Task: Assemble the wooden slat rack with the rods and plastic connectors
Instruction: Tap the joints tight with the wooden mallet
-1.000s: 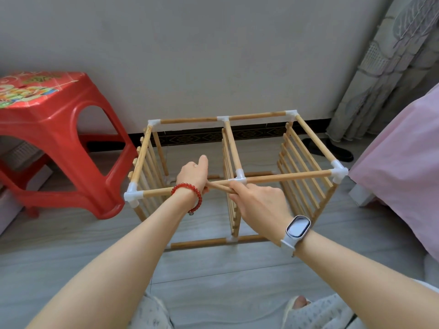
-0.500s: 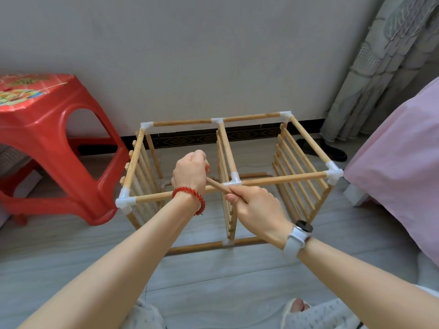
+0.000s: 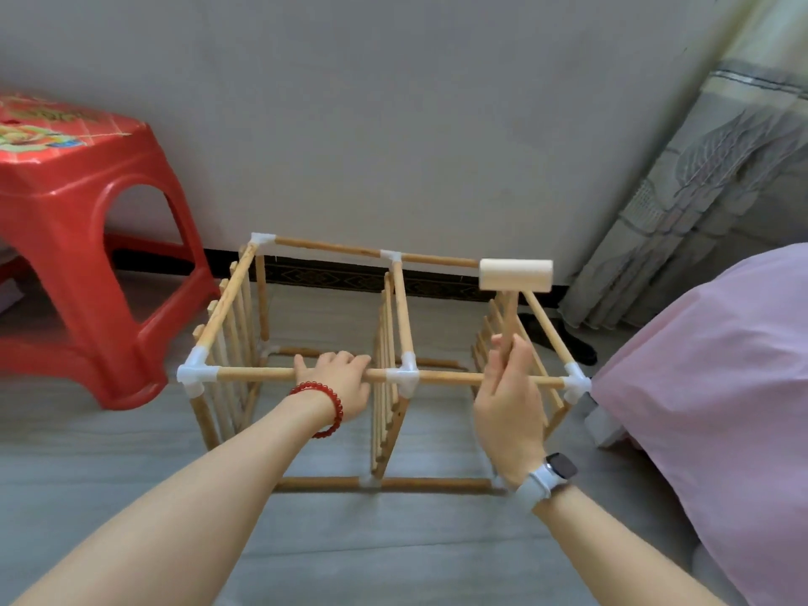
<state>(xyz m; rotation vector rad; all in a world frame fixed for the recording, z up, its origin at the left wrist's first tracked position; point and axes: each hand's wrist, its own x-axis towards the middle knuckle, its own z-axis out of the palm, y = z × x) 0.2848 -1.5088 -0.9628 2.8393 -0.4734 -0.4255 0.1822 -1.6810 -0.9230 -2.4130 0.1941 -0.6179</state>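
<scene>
The wooden slat rack (image 3: 227,308) stands on the floor as a two-bay frame of rods joined by white plastic connectors, with slat panels at the left, middle and right. My left hand (image 3: 339,380) grips the near top rod (image 3: 258,373) just left of the middle T-connector (image 3: 404,378). My right hand (image 3: 509,400) holds a small wooden mallet by its handle, upright. The mallet head (image 3: 516,275) hovers over the rack's far right corner and hides that corner's connector.
A red plastic stool (image 3: 78,238) stands left of the rack. A pink bed cover (image 3: 717,387) fills the right side, touching the rack's near right corner connector (image 3: 577,384). A wall, dark baseboard and grey curtain (image 3: 699,199) lie behind. Grey floor lies in front.
My right hand left the middle connector and now holds a mallet raised over the right bay. The loose rod end at the middle connector now sits straight in it. My left hand stays on the near rod.
</scene>
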